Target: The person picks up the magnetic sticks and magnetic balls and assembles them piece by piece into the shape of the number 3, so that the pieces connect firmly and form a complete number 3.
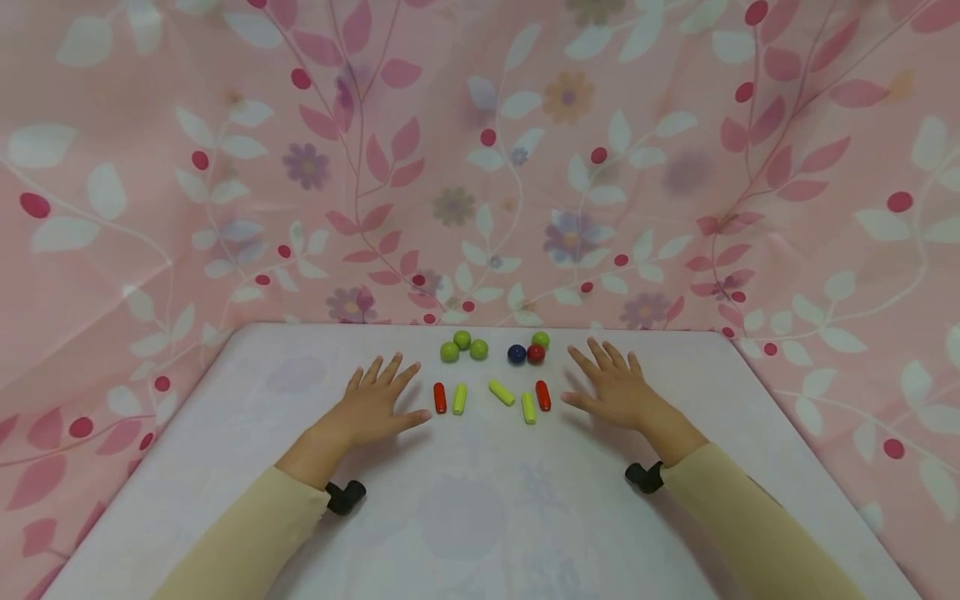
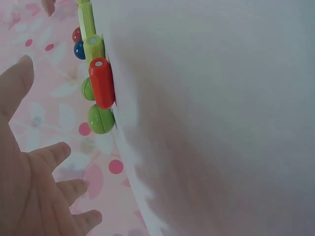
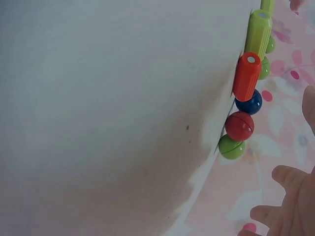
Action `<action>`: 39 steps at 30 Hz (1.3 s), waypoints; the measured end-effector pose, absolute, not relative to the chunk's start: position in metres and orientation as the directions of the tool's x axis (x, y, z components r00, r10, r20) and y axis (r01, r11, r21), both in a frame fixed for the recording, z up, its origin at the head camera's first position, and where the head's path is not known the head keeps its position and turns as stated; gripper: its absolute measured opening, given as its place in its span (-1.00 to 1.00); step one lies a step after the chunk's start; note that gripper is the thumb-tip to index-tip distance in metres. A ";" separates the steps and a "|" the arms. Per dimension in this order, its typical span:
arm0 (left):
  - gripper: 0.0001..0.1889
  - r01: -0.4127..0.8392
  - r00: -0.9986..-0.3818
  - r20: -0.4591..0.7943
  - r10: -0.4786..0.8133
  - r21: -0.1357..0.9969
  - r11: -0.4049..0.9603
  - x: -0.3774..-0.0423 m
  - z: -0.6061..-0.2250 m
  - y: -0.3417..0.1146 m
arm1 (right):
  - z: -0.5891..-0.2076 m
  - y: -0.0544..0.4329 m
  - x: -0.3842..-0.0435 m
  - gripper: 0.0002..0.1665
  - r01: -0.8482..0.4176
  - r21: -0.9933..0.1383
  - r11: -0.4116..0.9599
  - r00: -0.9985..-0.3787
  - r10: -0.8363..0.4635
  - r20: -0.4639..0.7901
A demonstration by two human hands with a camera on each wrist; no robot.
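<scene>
Apparently, the work is at a ready step: the left grip (image 1: 377,407) and right grip (image 1: 621,395) hover spread over the counter (image 1: 465,525), holding nothing. Red rods (image 1: 440,398) and lime rods (image 1: 460,399) lie between them, balls (image 1: 536,354) just behind, toward the counter's far edge. The next move probably calls for an inward reach and a light pinch.

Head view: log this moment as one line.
left hand: fingers spread, empty | right hand: fingers spread, empty | five rods: on table, between hands | six balls: beyond rods
</scene>
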State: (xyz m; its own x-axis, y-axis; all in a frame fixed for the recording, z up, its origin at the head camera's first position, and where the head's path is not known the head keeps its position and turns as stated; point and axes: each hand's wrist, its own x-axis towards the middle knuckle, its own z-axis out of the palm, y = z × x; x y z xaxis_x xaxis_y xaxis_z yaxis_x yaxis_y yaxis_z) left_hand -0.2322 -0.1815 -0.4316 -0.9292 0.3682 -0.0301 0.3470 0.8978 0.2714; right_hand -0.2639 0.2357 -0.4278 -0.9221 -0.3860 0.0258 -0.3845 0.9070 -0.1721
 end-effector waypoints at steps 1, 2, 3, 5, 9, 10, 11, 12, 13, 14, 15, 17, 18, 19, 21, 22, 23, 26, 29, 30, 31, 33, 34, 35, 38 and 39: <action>-0.03 0.347 -0.927 -0.044 0.372 0.274 0.897 -0.234 -0.432 -0.180 | -0.428 0.235 -0.265 0.06 -0.387 -0.173 0.906 -0.921 -0.389 0.024; -0.04 0.351 -0.923 -0.051 0.380 0.289 0.891 -0.236 -0.431 -0.179 | -0.428 0.233 -0.267 0.06 -0.389 -0.170 0.905 -0.920 -0.392 0.020; -0.04 0.349 -0.921 -0.066 0.383 0.295 0.889 -0.238 -0.431 -0.177 | -0.428 0.232 -0.268 0.05 -0.393 -0.167 0.904 -0.918 -0.396 0.018; -0.05 0.349 -0.918 -0.080 0.389 0.305 0.886 -0.241 -0.432 -0.175 | -0.428 0.230 -0.270 0.04 -0.403 -0.166 0.900 -0.913 -0.407 0.014; -0.06 0.348 -0.910 -0.100 0.402 0.343 0.873 -0.246 -0.433 -0.173 | -0.426 0.224 -0.273 0.03 -0.417 -0.173 0.892 -0.906 -0.423 0.005; -0.06 0.349 -0.909 -0.101 0.405 0.352 0.869 -0.246 -0.434 -0.172 | -0.426 0.222 -0.274 0.03 -0.420 -0.176 0.891 -0.905 -0.426 0.000; -0.07 0.348 -0.907 -0.105 0.408 0.362 0.865 -0.247 -0.434 -0.172 | -0.426 0.221 -0.275 0.03 -0.423 -0.177 0.889 -0.903 -0.430 -0.003; -0.08 0.346 -0.905 -0.110 0.411 0.372 0.861 -0.248 -0.433 -0.171 | -0.425 0.219 -0.276 0.03 -0.425 -0.186 0.886 -0.901 -0.433 -0.003; -0.10 0.347 -0.903 -0.112 0.415 0.378 0.858 -0.249 -0.433 -0.171 | -0.426 0.217 -0.278 0.03 -0.426 -0.189 0.885 -0.900 -0.435 -0.007; -0.12 0.351 -0.900 -0.112 0.421 0.387 0.853 -0.250 -0.433 -0.171 | -0.426 0.215 -0.280 0.03 -0.426 -0.192 0.884 -0.900 -0.437 -0.012; -0.14 0.357 -0.896 -0.111 0.429 0.394 0.847 -0.252 -0.434 -0.171 | -0.426 0.213 -0.281 0.02 -0.429 -0.195 0.882 -0.898 -0.440 -0.013; -0.19 0.364 -0.890 -0.111 0.443 0.413 0.835 -0.254 -0.434 -0.171 | -0.427 0.210 -0.284 -0.01 -0.427 -0.213 0.879 -0.897 -0.441 -0.018; -0.21 0.371 -0.886 -0.107 0.452 0.423 0.827 -0.255 -0.435 -0.171 | -0.427 0.208 -0.285 -0.02 -0.424 -0.221 0.878 -0.898 -0.439 -0.021; -0.23 0.372 -0.883 -0.107 0.457 0.434 0.821 -0.257 -0.436 -0.170 | -0.428 0.207 -0.287 -0.02 -0.423 -0.225 0.878 -0.898 -0.439 -0.025; -0.27 0.365 -0.881 -0.108 0.461 0.467 0.806 -0.258 -0.437 -0.169 | -0.428 0.205 -0.289 -0.03 -0.416 -0.240 0.877 -0.899 -0.436 -0.035; -0.28 0.357 -0.881 -0.108 0.461 0.487 0.797 -0.259 -0.437 -0.168 | -0.428 0.204 -0.289 -0.04 -0.409 -0.251 0.877 -0.901 -0.433 -0.043; -0.30 0.352 -0.881 -0.107 0.461 0.503 0.789 -0.260 -0.438 -0.167 | -0.428 0.204 -0.290 -0.04 -0.404 -0.259 0.877 -0.901 -0.430 -0.051; -0.36 0.325 -0.886 -0.105 0.452 0.555 0.766 -0.263 -0.440 -0.165 | -0.428 0.202 -0.293 -0.04 -0.387 -0.289 0.876 -0.903 -0.423 -0.072; -0.42 0.314 -0.890 -0.096 0.446 0.581 0.751 -0.266 -0.441 -0.164 | -0.427 0.200 -0.297 -0.05 -0.383 -0.326 0.864 -0.901 -0.427 -0.076; -0.44 0.307 -0.892 -0.095 0.442 0.589 0.747 -0.268 -0.441 -0.164 | -0.427 0.200 -0.298 -0.06 -0.382 -0.338 0.860 -0.900 -0.429 -0.076; -0.45 0.305 -0.892 -0.093 0.441 0.596 0.743 -0.269 -0.441 -0.164 | -0.427 0.199 -0.300 -0.06 -0.385 -0.346 0.856 -0.898 -0.434 -0.074; -0.47 0.302 -0.893 -0.093 0.440 0.602 0.739 -0.271 -0.442 -0.165 | -0.428 0.198 -0.304 -0.07 -0.383 -0.369 0.847 -0.896 -0.437 -0.073; -0.48 0.302 -0.893 -0.092 0.441 0.605 0.736 -0.271 -0.442 -0.165 | -0.429 0.197 -0.307 -0.07 -0.385 -0.374 0.844 -0.896 -0.439 -0.071; -0.49 0.299 -0.893 -0.094 0.441 0.608 0.735 -0.272 -0.442 -0.165 | -0.430 0.196 -0.309 -0.08 -0.386 -0.383 0.839 -0.895 -0.442 -0.066; -0.50 0.299 -0.890 -0.094 0.445 0.617 0.728 -0.274 -0.443 -0.165 | -0.432 0.194 -0.315 -0.13 -0.389 -0.401 0.829 -0.895 -0.444 -0.049; -0.50 0.297 -0.890 -0.092 0.446 0.625 0.722 -0.274 -0.443 -0.164 | -0.432 0.194 -0.316 -0.15 -0.390 -0.409 0.825 -0.895 -0.444 -0.042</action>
State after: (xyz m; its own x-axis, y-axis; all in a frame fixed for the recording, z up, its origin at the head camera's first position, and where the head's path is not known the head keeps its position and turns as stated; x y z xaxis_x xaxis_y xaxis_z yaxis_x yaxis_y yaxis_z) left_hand -0.2740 -0.1640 -0.4431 -0.8904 0.4457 -0.0921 0.2966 0.7217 0.6255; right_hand -0.3165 0.1938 -0.4320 -0.8950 -0.4441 -0.0422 -0.3901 0.8251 -0.4088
